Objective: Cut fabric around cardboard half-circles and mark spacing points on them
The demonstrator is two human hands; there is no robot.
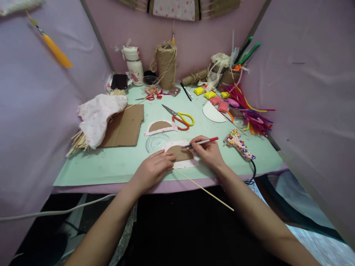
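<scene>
My right hand (208, 152) is closed around a red and dark pen (203, 142), its tip at the upper edge of a brown cardboard half circle (181, 153). That cardboard lies on white fabric with pink spots (187, 164). Stretched fingers of my left hand (155, 167) rest flat on the left side of the cardboard and fabric. A thin wooden stick (205, 190) runs from beside my left fingertips past the table's front edge; whether the hand holds it I cannot tell. Just behind lie a clear protractor (156, 142) and another fabric-edged cardboard half circle (161, 126).
Scissors (180, 117) lie mid-table. On the left, fabric (97, 114) covers a bundle of sticks beside a cardboard sheet (124, 127). A glue gun (240, 145) with a cord lies right. Twine (167, 66), a bottle (133, 66) and pipe cleaners (256, 120) stand or lie farther back.
</scene>
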